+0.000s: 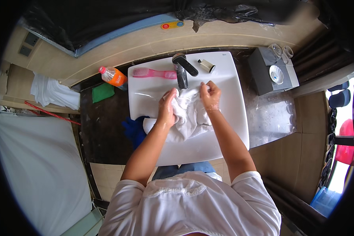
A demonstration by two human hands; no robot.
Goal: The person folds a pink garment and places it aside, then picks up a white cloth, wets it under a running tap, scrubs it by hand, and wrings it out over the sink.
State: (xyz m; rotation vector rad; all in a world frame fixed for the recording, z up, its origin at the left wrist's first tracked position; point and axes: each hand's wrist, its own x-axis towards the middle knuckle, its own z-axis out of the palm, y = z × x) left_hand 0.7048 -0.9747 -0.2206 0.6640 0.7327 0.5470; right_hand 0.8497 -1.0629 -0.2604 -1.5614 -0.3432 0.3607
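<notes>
A wet white cloth [185, 115], perhaps a towel, lies bunched in the white washbasin [230, 118]. Both my hands grip it just below the chrome tap [182, 76]. On its left side my left hand [167, 107] is wrapped around a fold, with the thumb up along the cloth. My right hand [210, 96] is closed in a fist on the upper right part. Some of the cloth hangs towards the basin's front left edge, where blue fabric [134, 129], possibly a glove, rests partly behind my left forearm.
On the basin's back ledge lie a pink scrubbing brush [153, 73] and a small clear bottle [206, 66]. A plastic bottle with orange label [113, 77] and a green pad [103, 92] are left on the dark counter [106, 132]. A grey box [271, 70] with glassware stands right.
</notes>
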